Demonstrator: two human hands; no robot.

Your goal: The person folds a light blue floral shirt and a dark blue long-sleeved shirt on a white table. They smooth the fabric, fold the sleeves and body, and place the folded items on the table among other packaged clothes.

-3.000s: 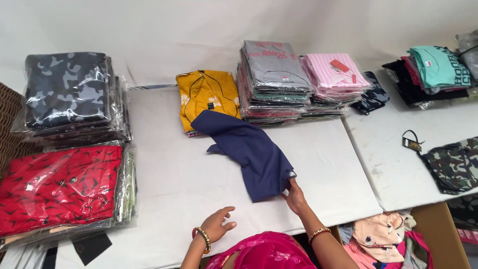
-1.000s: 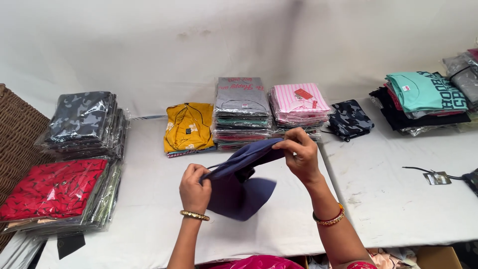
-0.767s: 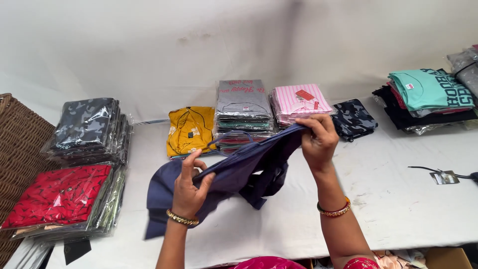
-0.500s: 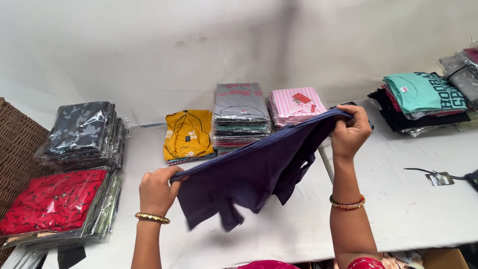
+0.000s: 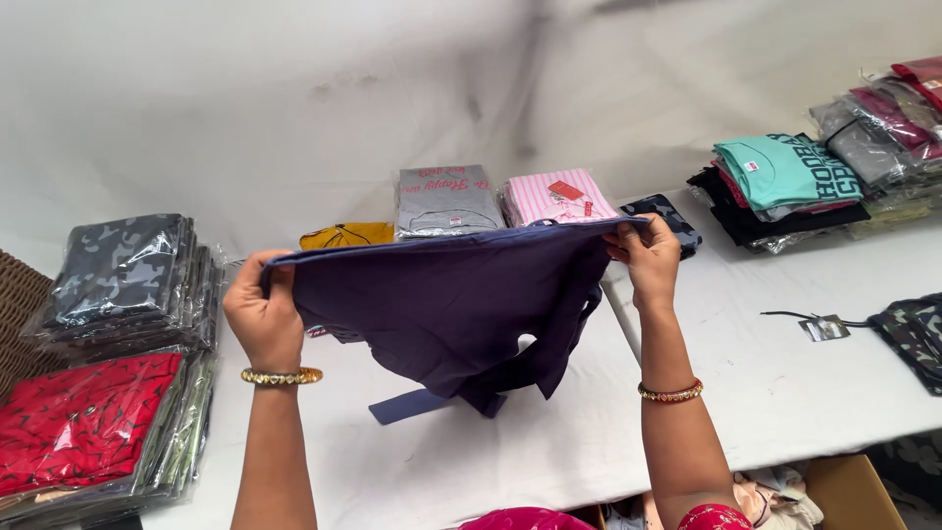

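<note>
Fingers pinching navy garment edges

A plain white wall is seen at the back, with faint grey marks and soft shadows on it. Two white tables are set side by side against it, with a thin gap between them. A brown woven basket is seen at the left edge. A brown cardboard box is tucked under the near edge of the right table. Everything is lit by soft, even light.
</note>
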